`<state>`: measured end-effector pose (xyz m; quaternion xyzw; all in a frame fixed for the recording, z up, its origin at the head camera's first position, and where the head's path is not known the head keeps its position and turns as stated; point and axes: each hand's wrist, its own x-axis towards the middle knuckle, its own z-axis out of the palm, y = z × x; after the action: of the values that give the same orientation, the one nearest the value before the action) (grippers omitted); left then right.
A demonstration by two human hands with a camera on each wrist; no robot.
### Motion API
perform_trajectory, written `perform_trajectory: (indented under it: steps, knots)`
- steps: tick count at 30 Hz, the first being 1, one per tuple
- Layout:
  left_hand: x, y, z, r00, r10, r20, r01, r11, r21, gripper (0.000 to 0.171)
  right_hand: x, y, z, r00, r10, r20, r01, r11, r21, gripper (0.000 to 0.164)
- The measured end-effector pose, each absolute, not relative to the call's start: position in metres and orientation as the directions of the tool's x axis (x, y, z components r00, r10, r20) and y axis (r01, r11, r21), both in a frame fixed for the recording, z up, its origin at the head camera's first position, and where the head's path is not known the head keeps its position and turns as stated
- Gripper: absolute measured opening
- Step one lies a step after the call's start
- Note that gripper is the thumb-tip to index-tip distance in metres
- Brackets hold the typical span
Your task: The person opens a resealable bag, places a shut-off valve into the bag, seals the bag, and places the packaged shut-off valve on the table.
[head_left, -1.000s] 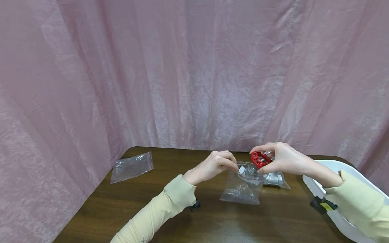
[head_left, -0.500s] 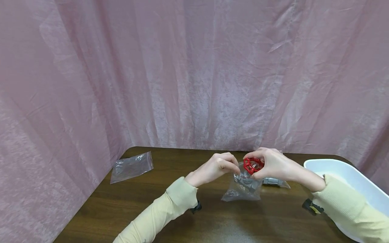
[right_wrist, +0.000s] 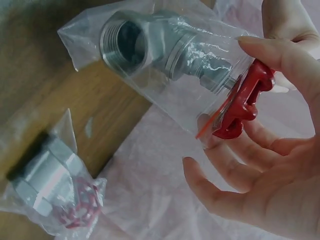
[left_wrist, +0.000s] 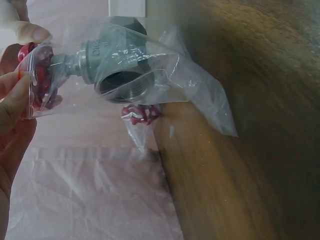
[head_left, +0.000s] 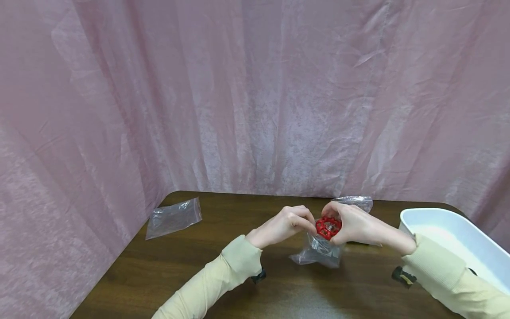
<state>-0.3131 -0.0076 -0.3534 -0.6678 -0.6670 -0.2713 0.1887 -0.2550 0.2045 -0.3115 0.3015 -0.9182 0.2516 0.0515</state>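
A grey metal gate valve [right_wrist: 172, 50] with a red handwheel [head_left: 328, 227] hangs nearly all inside a clear zip bag [head_left: 308, 257]. My right hand [head_left: 360, 225] grips the handwheel by its rim, at the bag's mouth. In the right wrist view the wheel [right_wrist: 245, 102] still sticks partly out past the bag's orange-red strip. My left hand [head_left: 283, 225] pinches the edge of the bag's mouth between thumb and fingers. Through the plastic, the left wrist view shows the threaded port of the valve [left_wrist: 120, 57].
Behind my right hand lies another bagged valve [right_wrist: 50, 172] with a red wheel. A flat clear bag [head_left: 174, 218] lies at the table's far left. The white tub [head_left: 434, 217] stands on the right, under my right forearm. A pink curtain [head_left: 255, 97] hangs behind the table.
My right hand has moved left and down with the valve, which has sunk into the bag until the wheel reaches its mouth. My left hand keeps its pinch, shifting slightly.
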Motion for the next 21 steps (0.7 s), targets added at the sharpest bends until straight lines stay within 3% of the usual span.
perform_trajectory:
  steps: [12,21]
  knots:
    - [-0.314,-0.007,-0.363,-0.037,0.804,0.593,0.994,-0.030,0.104,0.018,-0.259,0.205,-0.322,-0.745,-0.635,0.203,-0.642,0.602,-0.475,0.055]
    - [-0.312,-0.007,-0.370,-0.047,0.820,0.570,0.993,-0.023,0.116,0.018,-0.260,0.203,-0.333,-0.769,-0.617,0.167,-0.615,0.641,-0.460,0.056]
